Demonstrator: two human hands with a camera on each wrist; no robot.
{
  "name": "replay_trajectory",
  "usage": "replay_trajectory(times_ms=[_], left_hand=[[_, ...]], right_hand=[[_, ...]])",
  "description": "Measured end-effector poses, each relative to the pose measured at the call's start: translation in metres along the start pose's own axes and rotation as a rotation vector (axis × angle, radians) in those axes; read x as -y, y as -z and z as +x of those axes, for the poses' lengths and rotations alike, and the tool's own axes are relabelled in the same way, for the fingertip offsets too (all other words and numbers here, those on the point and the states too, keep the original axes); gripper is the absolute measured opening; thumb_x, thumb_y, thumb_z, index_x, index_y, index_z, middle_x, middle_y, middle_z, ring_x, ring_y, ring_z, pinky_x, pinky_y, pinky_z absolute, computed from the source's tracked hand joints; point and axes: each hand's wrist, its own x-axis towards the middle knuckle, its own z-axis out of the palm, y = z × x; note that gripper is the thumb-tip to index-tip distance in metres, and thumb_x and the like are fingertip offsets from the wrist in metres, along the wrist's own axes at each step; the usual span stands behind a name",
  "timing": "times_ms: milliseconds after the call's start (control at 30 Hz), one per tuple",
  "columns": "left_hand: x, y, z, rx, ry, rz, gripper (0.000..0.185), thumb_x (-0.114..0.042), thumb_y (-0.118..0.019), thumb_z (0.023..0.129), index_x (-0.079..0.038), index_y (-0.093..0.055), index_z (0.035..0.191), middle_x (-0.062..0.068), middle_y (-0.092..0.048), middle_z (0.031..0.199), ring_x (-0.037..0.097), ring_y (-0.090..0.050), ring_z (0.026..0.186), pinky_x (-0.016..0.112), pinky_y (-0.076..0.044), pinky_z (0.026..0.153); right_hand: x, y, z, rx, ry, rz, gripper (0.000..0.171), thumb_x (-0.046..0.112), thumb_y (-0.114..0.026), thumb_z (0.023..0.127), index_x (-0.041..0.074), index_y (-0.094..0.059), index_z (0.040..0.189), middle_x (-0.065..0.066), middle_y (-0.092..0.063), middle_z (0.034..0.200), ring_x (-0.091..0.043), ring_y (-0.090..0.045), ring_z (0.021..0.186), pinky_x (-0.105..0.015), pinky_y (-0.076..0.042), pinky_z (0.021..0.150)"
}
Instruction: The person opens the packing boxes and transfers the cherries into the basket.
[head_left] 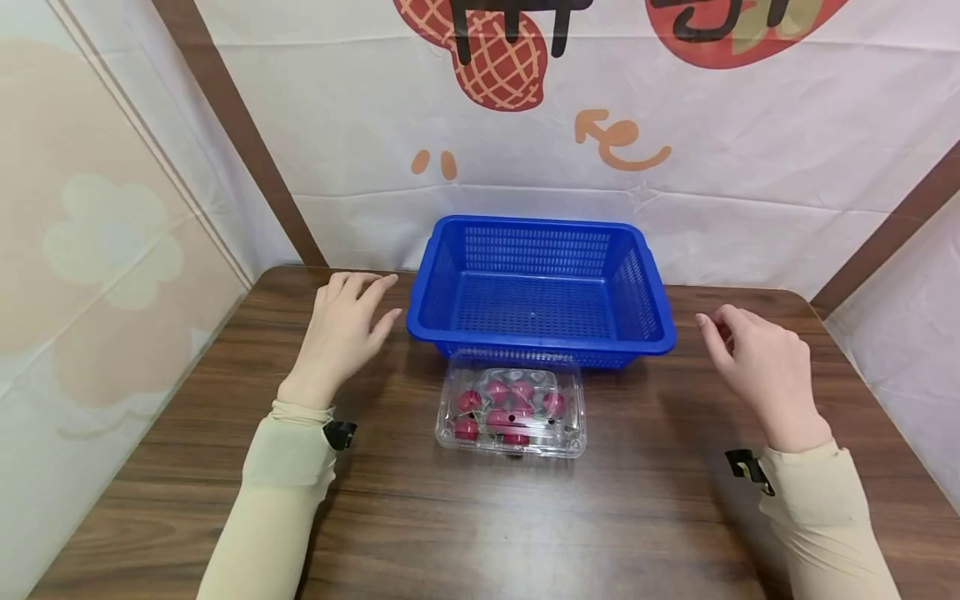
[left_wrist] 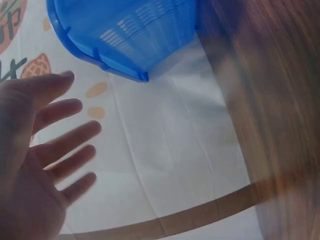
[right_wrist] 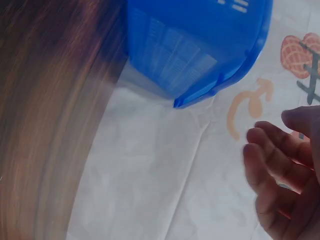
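Note:
A blue plastic basket (head_left: 532, 345) with slotted walls stands at the back of the table, nothing inside it. In front of it lies a clear plastic clamshell box (head_left: 570, 437) with several round red fruits (head_left: 498, 419) in it, its back edge right at the basket. My left hand (head_left: 341, 329) hovers left of the basket, fingers loosely spread and holding nothing. To the basket's right is my right hand (head_left: 761, 362), fingers relaxed and slightly bent, also holding nothing. Both wrist views show the basket's (left_wrist: 120, 55) side wall apart from the fingers.
The dark wood table (head_left: 465, 533) ends just behind the basket, where a white printed cloth (head_left: 360, 108) hangs. More cloth (head_left: 90, 250) runs along the table's left edge. Each wrist bears a black strap (head_left: 340, 434) over a pale sleeve.

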Motion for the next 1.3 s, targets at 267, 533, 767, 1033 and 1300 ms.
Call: replay_trajectory(times_ms=[267, 533, 767, 1033, 1300], left_hand=[[-0.01, 0.003, 0.002, -0.199, -0.104, 0.017, 0.015, -0.009, -0.067, 0.083, -0.006, -0.067, 0.098, 0.01, -0.061, 0.091, 0.033, -0.051, 0.087, 0.044, -0.037, 0.067], [-0.018, 0.004, 0.005, -0.257, -0.159, 0.008, 0.007, -0.005, -0.06, 0.087, -0.004, -0.066, 0.09, 0.01, -0.06, 0.084, 0.032, -0.051, 0.08, 0.041, -0.038, 0.064], [-0.033, 0.011, 0.011, -0.327, -0.238, -0.024, 0.01, -0.006, -0.058, 0.088, -0.002, -0.067, 0.088, 0.011, -0.059, 0.083, 0.033, -0.05, 0.078, 0.04, -0.037, 0.062], [-0.052, 0.013, 0.014, -0.344, -0.36, -0.014, 0.011, -0.006, -0.057, 0.089, -0.003, -0.067, 0.087, 0.01, -0.059, 0.082, 0.031, -0.051, 0.074, 0.037, -0.038, 0.059], [-0.058, 0.011, 0.01, -0.31, -0.447, 0.0, 0.006, -0.003, -0.06, 0.086, -0.003, -0.066, 0.088, 0.009, -0.058, 0.082, 0.026, -0.049, 0.071, 0.033, -0.037, 0.056]], right_hand=[[0.015, -0.002, -0.003, -0.111, 0.093, 0.008, 0.037, 0.025, -0.059, 0.089, 0.015, -0.043, 0.057, 0.004, -0.033, 0.046, -0.01, -0.027, 0.038, -0.025, -0.015, 0.037], [0.029, -0.002, 0.0, -0.174, 0.102, 0.024, 0.043, 0.027, -0.058, 0.09, 0.016, -0.04, 0.053, 0.005, -0.029, 0.045, -0.009, -0.023, 0.038, -0.026, -0.013, 0.037], [0.056, -0.005, 0.01, -0.274, 0.142, 0.101, 0.046, 0.028, -0.058, 0.089, 0.017, -0.036, 0.05, 0.008, -0.028, 0.045, -0.004, -0.018, 0.039, -0.024, -0.009, 0.037], [0.089, -0.008, 0.018, -0.157, 0.201, 0.147, 0.037, 0.03, -0.055, 0.092, 0.016, -0.047, 0.058, 0.008, -0.035, 0.048, -0.005, -0.028, 0.039, -0.022, -0.015, 0.036], [0.127, -0.015, 0.026, -0.057, 0.235, 0.293, 0.03, 0.029, -0.058, 0.092, 0.017, -0.054, 0.064, 0.009, -0.041, 0.051, -0.005, -0.035, 0.043, -0.021, -0.023, 0.038]])
